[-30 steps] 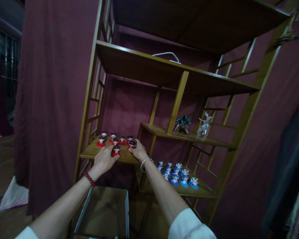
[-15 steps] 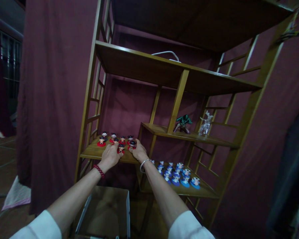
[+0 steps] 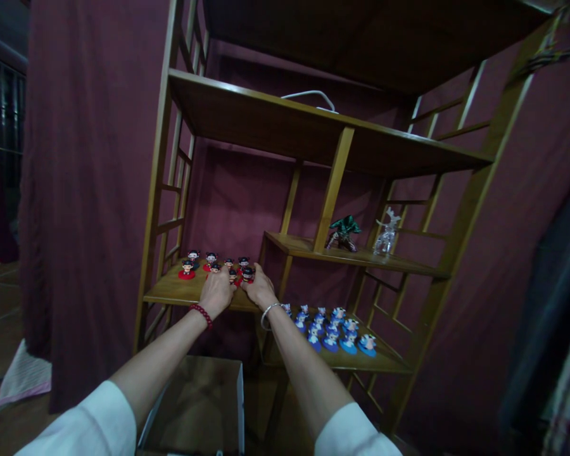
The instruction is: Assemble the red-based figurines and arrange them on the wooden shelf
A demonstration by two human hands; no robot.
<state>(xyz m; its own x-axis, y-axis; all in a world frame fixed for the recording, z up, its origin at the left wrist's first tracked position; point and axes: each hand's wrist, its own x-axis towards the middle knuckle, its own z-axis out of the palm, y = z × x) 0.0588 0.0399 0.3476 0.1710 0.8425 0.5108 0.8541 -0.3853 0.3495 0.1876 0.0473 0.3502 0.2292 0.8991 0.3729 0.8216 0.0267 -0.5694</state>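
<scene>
Several small red-based figurines with black hair stand on the left shelf [image 3: 171,292]. My left hand [image 3: 217,292], with a red bead bracelet, has its fingers closed around a front figurine [image 3: 232,276]; the fingers partly cover it. Just to the right, my right hand [image 3: 260,289], wearing a silver bangle, grips another figurine [image 3: 247,274] from its right side. These two figurines are close together, and I cannot tell whether they touch. One figurine [image 3: 187,269] stands apart at the front left. Others, such as the back-left figurine [image 3: 211,260], are behind my hands.
Blue and purple figurines [image 3: 331,339] stand in rows on the lower right shelf. Above them are a dark green statuette [image 3: 344,233] and a clear glass-like ornament [image 3: 386,234]. An open box [image 3: 241,405] lies below my arms. A wooden post [image 3: 333,190] divides the shelves.
My left hand has moved right and slightly back with its figurine, closer to the one at my right hand. My right hand has barely moved on the shelf. The view has shifted slightly.
</scene>
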